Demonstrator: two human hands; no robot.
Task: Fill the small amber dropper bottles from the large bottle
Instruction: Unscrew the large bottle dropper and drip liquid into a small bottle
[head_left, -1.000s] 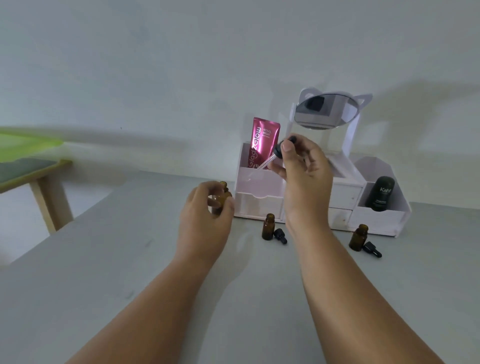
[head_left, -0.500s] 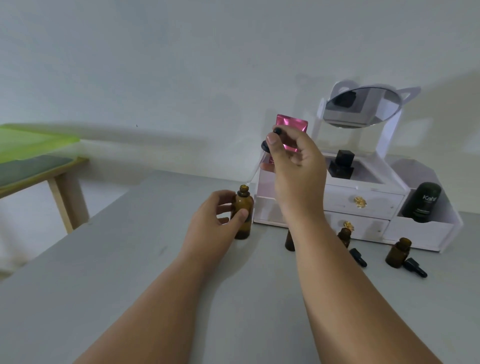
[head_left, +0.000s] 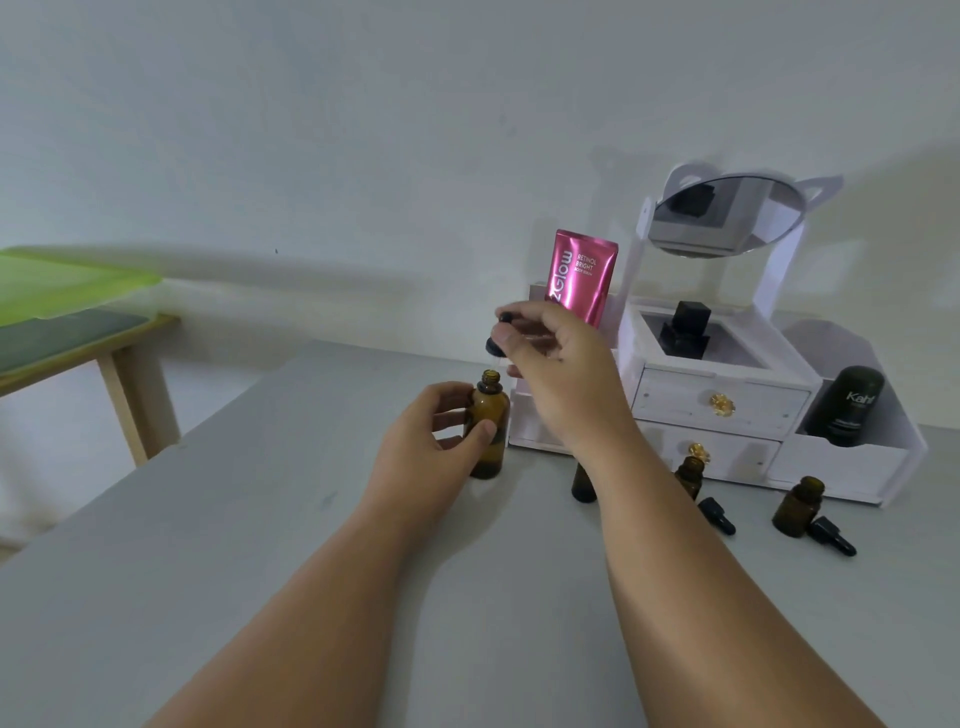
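Head view: my left hand (head_left: 431, 441) curls round the large bottle (head_left: 487, 431), now set down on the table (head_left: 260, 519). My right hand (head_left: 556, 374) pinches the dropper (head_left: 493, 344), lowered toward its open mouth. Probably drawing liquid next; small bottles (head_left: 797, 506) stand uncapped nearby.

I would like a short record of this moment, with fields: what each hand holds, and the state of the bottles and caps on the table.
Left hand: grips the large amber bottle, upright on the grey table, mouth open.
Right hand: pinches a black dropper right above that mouth.
Small bottles: three stand near the white organiser; two are uncapped, one is half hidden behind the right forearm.
Loose caps: two lie beside the uncapped bottles.
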